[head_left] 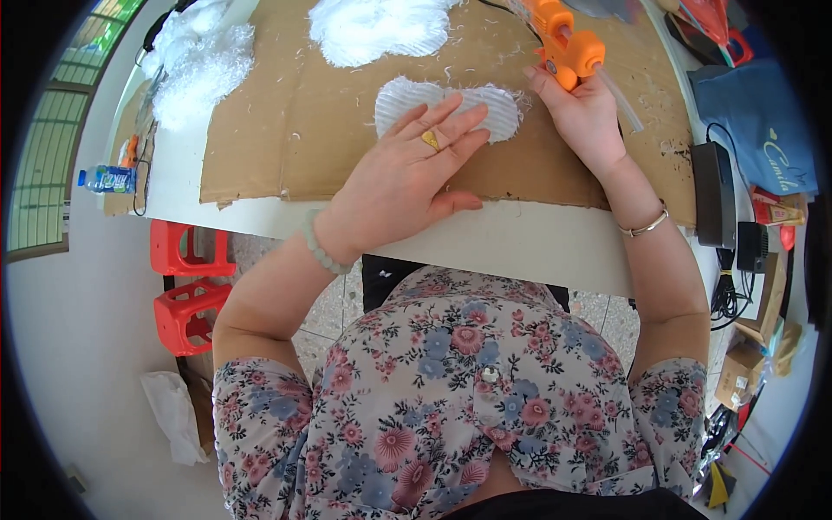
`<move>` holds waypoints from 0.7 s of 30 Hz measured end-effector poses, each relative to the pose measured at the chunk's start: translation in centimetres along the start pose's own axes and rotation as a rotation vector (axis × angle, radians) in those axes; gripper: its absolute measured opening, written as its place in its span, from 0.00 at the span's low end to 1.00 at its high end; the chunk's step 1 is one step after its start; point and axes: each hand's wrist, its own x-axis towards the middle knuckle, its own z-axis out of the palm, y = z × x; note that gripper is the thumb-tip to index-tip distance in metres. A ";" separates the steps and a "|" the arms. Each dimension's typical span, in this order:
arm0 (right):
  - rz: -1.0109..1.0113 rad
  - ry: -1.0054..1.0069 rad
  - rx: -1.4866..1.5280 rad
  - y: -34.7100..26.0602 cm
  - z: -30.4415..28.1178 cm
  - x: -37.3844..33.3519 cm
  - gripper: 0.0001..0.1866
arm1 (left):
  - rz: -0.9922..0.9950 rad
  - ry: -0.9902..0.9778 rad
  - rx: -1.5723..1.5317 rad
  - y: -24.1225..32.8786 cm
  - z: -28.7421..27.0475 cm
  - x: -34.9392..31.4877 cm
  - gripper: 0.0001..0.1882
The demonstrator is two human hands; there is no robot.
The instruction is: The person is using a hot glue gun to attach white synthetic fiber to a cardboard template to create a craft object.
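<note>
The white ribbed pad (400, 100) lay on the cardboard (251, 147), partly beneath the open left hand (400, 173); to its right, the right hand (589, 120) gripped the orange glue gun (584, 54).

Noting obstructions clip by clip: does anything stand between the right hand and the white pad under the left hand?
Nothing visible: only a strip of cardboard shows between the right hand, holding the glue gun, and the pad. The left hand covers part of the pad's middle.
</note>
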 end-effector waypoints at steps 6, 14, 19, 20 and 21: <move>-0.025 0.025 0.011 0.5 0.2 -0.2 0.14 | -0.018 -0.195 -0.073 0.0 -0.6 -0.2 0.34; -0.193 0.054 -0.086 -1.0 0.5 -0.8 0.08 | -0.034 -0.179 0.010 0.2 -2.3 1.2 0.33; -0.548 0.084 -0.325 -1.0 -0.7 -0.1 0.15 | -0.037 0.294 -0.100 -1.6 -4.2 3.2 0.26; -0.556 0.089 -0.337 -1.4 -1.2 0.0 0.15 | -0.098 0.496 -0.084 -2.9 -3.8 3.1 0.21; -0.660 0.015 -0.454 -2.1 -1.7 0.2 0.16 | -0.160 0.696 -0.073 -3.9 -3.4 3.2 0.16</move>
